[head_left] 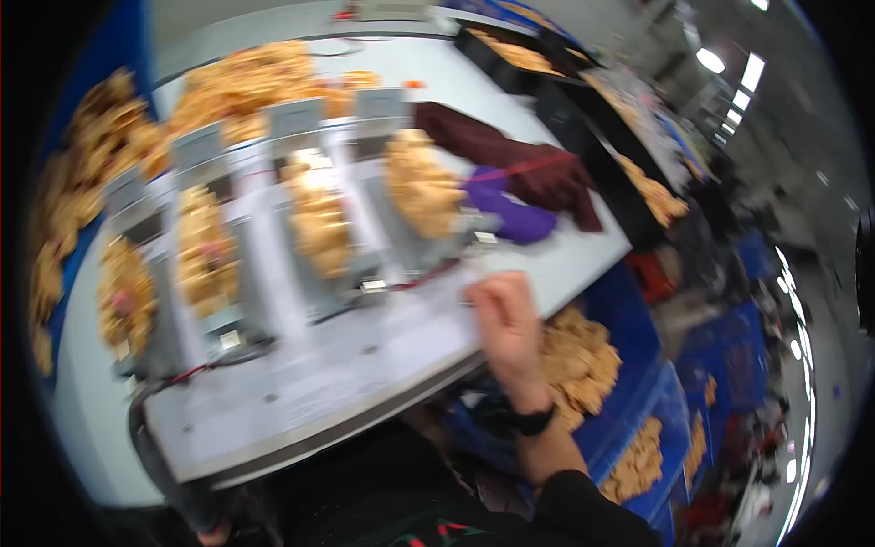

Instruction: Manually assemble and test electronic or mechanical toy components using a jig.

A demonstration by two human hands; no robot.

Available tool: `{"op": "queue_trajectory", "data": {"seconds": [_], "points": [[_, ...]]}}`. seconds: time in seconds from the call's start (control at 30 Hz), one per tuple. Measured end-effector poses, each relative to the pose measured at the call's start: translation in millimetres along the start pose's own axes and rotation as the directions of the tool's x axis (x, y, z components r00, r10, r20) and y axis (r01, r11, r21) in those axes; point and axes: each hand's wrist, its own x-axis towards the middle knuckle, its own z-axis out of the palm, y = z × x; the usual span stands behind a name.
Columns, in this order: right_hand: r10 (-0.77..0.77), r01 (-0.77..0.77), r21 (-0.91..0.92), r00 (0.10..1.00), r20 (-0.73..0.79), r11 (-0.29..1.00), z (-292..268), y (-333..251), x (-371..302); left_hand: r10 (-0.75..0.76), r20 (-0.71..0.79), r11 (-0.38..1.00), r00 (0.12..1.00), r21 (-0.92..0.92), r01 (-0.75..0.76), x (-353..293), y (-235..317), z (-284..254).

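Note:
The picture is blurred by motion. My right hand (506, 319) lies on the front right edge of the white table (319, 383), its back turned up, with nothing visible in it. A black band (531, 421) is on that wrist. The nearest thing is a grey metal chute (428, 251) heaped with small tan pieces (421, 187). A dark sleeve runs down at the lower left, and only a sliver of my left hand (214, 531) shows at the bottom edge.
Three more grey chutes (228, 310) with tan pieces stand in a row to the left. A purple glove (510, 214) and a maroon cloth (519, 159) lie at the right. Black trays (510, 68) and blue crates (638, 401) hold more tan pieces.

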Motion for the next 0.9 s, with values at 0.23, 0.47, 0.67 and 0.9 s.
{"op": "queue_trajectory", "data": {"seconds": [0.23, 0.47, 0.67, 0.9], "points": [[-0.015, 0.015, 0.101, 1.000, -0.007, 0.995, 2, -5, 3, 0.455, 0.126, 0.819, 0.881, 0.329, -0.470, 9, -12, -18], [-0.041, 0.058, 0.116, 0.989, -0.145, 0.991, 5, 1, 1, 0.409, 0.279, 0.750, 0.869, 0.439, -0.494, 18, -15, -20], [-0.081, 0.094, 0.081, 0.984, -0.156, 0.992, 4, 2, 0, 0.441, 0.341, 0.723, 0.830, 0.413, -0.554, 21, -14, -13], [-0.032, 0.050, 0.126, 0.990, -0.137, 0.991, 7, 0, 2, 0.476, 0.332, 0.684, 0.814, 0.443, -0.580, 13, 0, -5]]}}
